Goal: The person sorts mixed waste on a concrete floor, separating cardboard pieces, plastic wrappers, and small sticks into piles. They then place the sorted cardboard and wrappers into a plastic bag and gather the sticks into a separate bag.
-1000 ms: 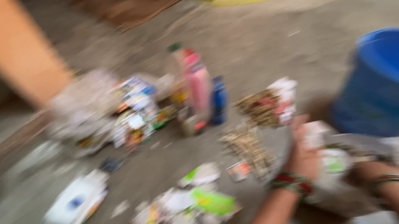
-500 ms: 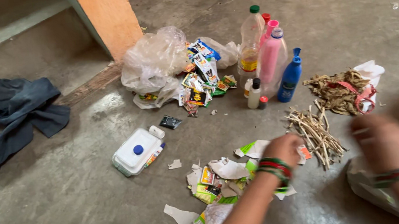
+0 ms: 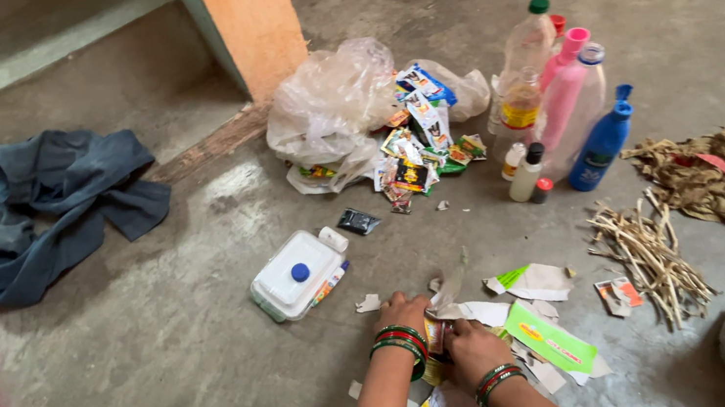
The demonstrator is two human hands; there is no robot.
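Paper scraps (image 3: pixel 504 328) heaped on concrete floor (image 3: pixel 170 406); left hand (image 3: pixel 405 313) and right hand (image 3: pixel 473 349) both pressed together, gripping scraps; white plastic container (image 3: pixel 298 273) near left hand.

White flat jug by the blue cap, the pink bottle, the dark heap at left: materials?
White flat jug: likely matte moulded plastic, with rounded edges. Tall pink bottle: smooth, slightly glossy plastic. Dark grey crumpled heap: cloth, soft folds, no shine.
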